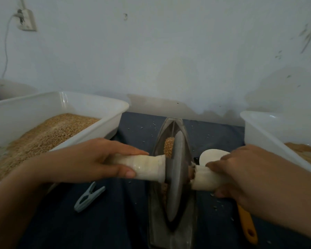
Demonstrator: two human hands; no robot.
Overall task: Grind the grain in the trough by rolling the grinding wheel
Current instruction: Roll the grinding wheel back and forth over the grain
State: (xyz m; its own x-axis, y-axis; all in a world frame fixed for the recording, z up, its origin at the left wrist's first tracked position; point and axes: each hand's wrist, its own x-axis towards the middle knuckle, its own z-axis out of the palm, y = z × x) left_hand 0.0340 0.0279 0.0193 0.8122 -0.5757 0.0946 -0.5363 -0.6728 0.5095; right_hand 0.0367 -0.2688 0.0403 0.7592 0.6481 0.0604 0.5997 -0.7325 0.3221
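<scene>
On dark cloth below a pale wall, your left hand (pixel 90 159) and right hand (pixel 241 175) each grip a handle of the grinding wheel (pixel 176 175), seated mid-trough (pixel 171 126) on grain (pixel 169 146): rolling underway; next, push it evenly along the trough.

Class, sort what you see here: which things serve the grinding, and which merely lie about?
In use: grinding wheel, trough, grain, left hand, right hand.
Lying about: clothes peg, yellow-handled spatula, left tub, right tub, wall socket.
</scene>
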